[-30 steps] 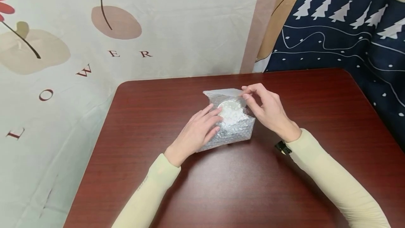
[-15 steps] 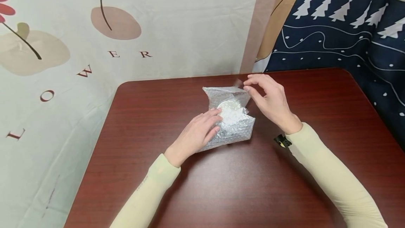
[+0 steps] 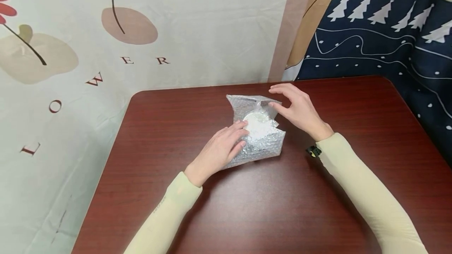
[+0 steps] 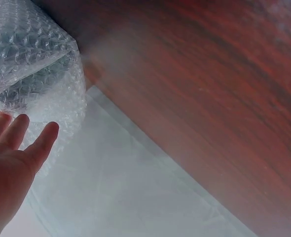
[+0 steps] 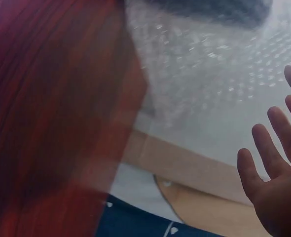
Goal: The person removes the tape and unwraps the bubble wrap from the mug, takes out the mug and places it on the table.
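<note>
A piece of clear bubble wrap [image 3: 261,150], folded around a pale round object [image 3: 257,120], lies on the brown table. Its far flap [image 3: 243,103] stands raised, and the wrap blurs what is inside. My left hand [image 3: 219,148] rests on the left side of the wrap with fingers extended, the tips at the round object's edge. In the left wrist view its fingers [image 4: 42,143] lie against the bubbled plastic. At the right end of the flap, my right hand [image 3: 300,111] hovers with fingers spread and thumb near the plastic. The right wrist view shows those fingers [image 5: 271,150] apart, gripping nothing.
The brown table [image 3: 169,128] has its far edge just behind the wrap. Behind it hangs a pale printed curtain [image 3: 212,30]. A dark blue cloth with white trees [image 3: 374,46] hangs at the right.
The far flap has risen. My right hand has moved up and its pinched fingers have spread; the blurred scrap by its fingertips half a second ago is gone from there. My left hand stays put.
</note>
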A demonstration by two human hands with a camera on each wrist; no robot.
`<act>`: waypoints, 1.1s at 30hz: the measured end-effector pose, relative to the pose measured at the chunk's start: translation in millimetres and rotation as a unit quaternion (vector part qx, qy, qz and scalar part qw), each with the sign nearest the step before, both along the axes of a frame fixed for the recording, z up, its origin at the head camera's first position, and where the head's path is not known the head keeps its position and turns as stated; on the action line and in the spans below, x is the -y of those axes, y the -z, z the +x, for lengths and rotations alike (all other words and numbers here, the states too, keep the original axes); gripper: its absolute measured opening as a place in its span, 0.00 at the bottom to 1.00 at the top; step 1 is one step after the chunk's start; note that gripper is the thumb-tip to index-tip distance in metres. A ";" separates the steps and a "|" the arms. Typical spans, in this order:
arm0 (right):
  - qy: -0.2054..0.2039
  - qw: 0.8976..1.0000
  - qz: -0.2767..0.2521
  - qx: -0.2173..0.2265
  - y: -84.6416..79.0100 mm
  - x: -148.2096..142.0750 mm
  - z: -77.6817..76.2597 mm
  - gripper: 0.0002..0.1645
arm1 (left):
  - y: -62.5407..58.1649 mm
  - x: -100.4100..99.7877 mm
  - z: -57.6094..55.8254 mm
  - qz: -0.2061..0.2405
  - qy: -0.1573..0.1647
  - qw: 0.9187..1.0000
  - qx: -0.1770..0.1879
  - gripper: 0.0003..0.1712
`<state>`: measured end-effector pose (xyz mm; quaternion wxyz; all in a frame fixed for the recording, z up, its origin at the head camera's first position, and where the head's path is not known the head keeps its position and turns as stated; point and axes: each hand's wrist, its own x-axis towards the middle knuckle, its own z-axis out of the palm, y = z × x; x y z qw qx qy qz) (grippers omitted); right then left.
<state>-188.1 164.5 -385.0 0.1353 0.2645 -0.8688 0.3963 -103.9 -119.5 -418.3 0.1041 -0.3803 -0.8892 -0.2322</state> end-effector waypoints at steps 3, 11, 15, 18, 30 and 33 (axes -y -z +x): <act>0.012 1.000 0.004 -0.004 3.8 1.1 -7.3 0.23 | -0.8 0.5 0.0 0.001 0.002 1.000 0.001 0.17; 0.026 1.000 -0.004 -0.001 10.7 7.9 -19.7 0.12 | 0.0 0.9 1.1 0.008 0.003 1.000 -0.002 0.17; 0.055 0.998 -0.011 0.012 10.9 11.9 -26.8 0.12 | 0.2 0.8 0.9 0.009 0.005 1.000 -0.002 0.17; 0.072 0.997 -0.018 0.023 11.7 13.7 -33.6 0.13 | 0.3 0.5 0.4 0.013 0.009 1.000 -0.005 0.17; 0.087 0.991 -0.039 0.091 15.6 20.2 -56.2 0.15 | 1.6 0.6 -1.1 0.022 0.015 1.000 -0.015 0.17; 0.089 0.989 -0.041 0.109 15.1 22.4 -60.5 0.16 | 1.6 0.4 -0.8 0.024 0.016 0.999 -0.016 0.17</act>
